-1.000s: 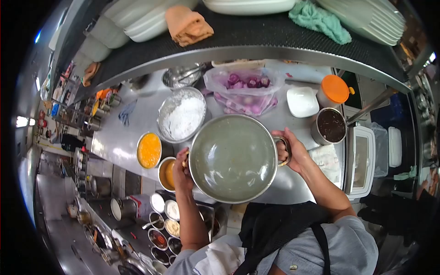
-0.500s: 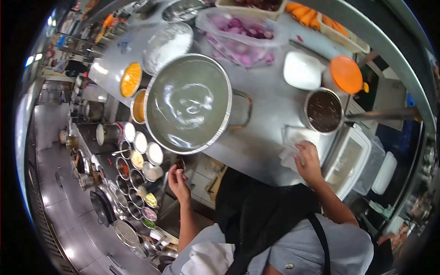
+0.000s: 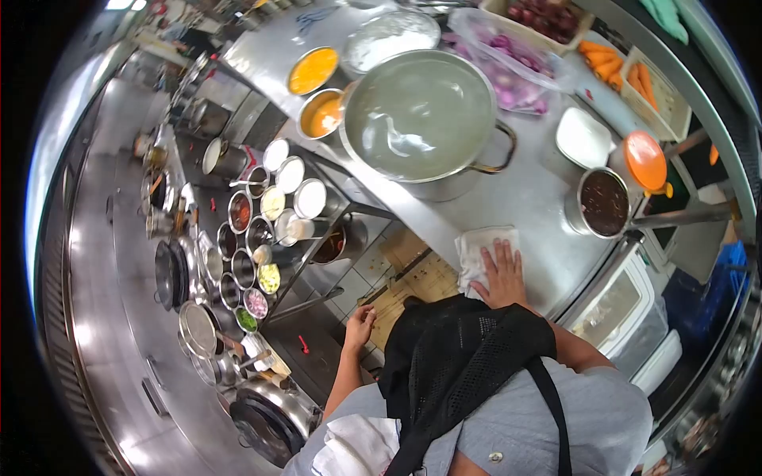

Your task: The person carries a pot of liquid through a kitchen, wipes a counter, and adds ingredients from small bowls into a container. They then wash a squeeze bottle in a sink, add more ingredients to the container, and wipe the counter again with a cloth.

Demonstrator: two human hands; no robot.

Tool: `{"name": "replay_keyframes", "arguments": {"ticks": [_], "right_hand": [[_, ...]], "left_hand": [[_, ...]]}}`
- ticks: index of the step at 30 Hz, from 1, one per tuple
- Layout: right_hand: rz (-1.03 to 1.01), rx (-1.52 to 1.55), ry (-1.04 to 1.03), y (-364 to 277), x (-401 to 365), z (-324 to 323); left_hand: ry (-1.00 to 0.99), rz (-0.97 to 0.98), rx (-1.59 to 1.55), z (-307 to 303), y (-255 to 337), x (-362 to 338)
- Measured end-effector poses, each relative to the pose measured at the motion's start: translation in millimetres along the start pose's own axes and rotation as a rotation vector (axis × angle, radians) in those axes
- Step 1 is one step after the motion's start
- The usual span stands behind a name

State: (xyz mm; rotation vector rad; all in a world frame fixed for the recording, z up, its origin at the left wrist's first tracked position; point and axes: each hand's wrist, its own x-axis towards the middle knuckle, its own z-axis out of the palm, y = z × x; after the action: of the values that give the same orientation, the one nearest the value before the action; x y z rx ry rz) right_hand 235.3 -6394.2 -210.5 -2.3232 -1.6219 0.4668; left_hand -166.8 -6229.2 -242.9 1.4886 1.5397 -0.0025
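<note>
My right hand [image 3: 500, 271] lies flat on a white cloth [image 3: 470, 247], fingers stretched out, pressing it against the steel counter [image 3: 421, 210] near its front edge. My left hand [image 3: 360, 327] hangs in the air beside the counter, fingers loosely curled together, with nothing visible in it. Beyond my hands stands a wide pot [image 3: 421, 115] of cloudy liquid with a loop handle. A steel container of dark sauce [image 3: 603, 203] stands to the right of the cloth.
Bowls of orange food [image 3: 313, 70], a bag of peeled onions [image 3: 512, 75], carrots [image 3: 605, 62], a white container [image 3: 583, 136] and an orange lid [image 3: 644, 159] are on the counter. Several ingredient tubs [image 3: 246, 268] stand left. A wooden board [image 3: 397, 297] lies below.
My right hand has flattened out over the cloth, and both have moved left along the counter's front edge. My left hand is lower, away from the pot. The view has shifted.
</note>
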Motion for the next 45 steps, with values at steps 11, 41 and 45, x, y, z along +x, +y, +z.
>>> {"name": "replay_keyframes", "arguments": {"ticks": [11,41,45], "right_hand": [[-0.431,-0.386,0.191,-151,202,74],[0.648,0.048,0.563,25,-106,8],[0.625,-0.054,0.318,32,-99,-1]], "left_hand": [[0.350,-0.046,-0.238,-54,-182,-76],[-0.375,0.635,-0.162,-75,64,-120],[-0.433,0.539,-0.145,-19,82,-96]]}}
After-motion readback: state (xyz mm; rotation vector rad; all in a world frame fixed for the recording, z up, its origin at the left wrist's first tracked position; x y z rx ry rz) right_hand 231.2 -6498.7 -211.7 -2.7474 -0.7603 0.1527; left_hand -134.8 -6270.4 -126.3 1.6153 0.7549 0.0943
